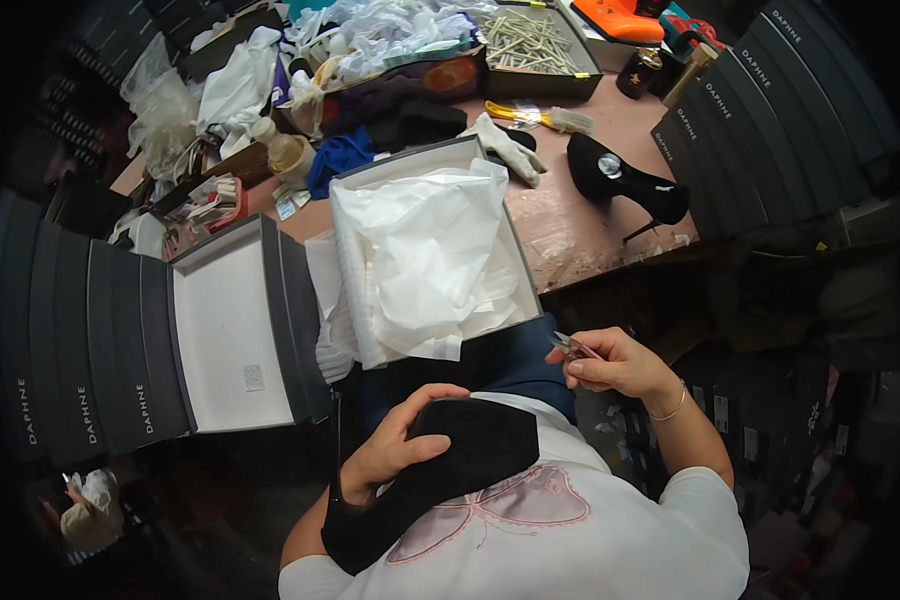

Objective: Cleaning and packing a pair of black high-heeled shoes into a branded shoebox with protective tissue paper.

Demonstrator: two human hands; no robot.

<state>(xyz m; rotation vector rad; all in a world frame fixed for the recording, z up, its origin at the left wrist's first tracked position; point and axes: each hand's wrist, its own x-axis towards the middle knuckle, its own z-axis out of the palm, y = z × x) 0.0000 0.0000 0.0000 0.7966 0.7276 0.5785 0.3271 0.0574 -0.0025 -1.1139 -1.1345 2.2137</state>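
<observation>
Against my white shirt, my left hand (402, 446) is wrapped round a black high-heeled shoe (490, 436). Its thin heel points up at the left, and its toe lies to the right. My right hand (618, 364) is apart from the shoe, pinching small thread snips (576, 347) with their tips toward the left. Beyond my hands, an open shoebox (521, 290) is lined with crumpled white tissue paper (425, 250). A second black high-heeled shoe (625, 183), with a round clear ornament, rests on the pink table at the right.
Dark shoeboxes stand stacked at the right (760, 140) and left (100, 330), beside an open white-lined box part (228, 340). On the pink table (560, 225) are a white glove (510, 150), a yellow-handled brush (540, 117), a blue cloth (341, 163) and a box of pale sticks (535, 45).
</observation>
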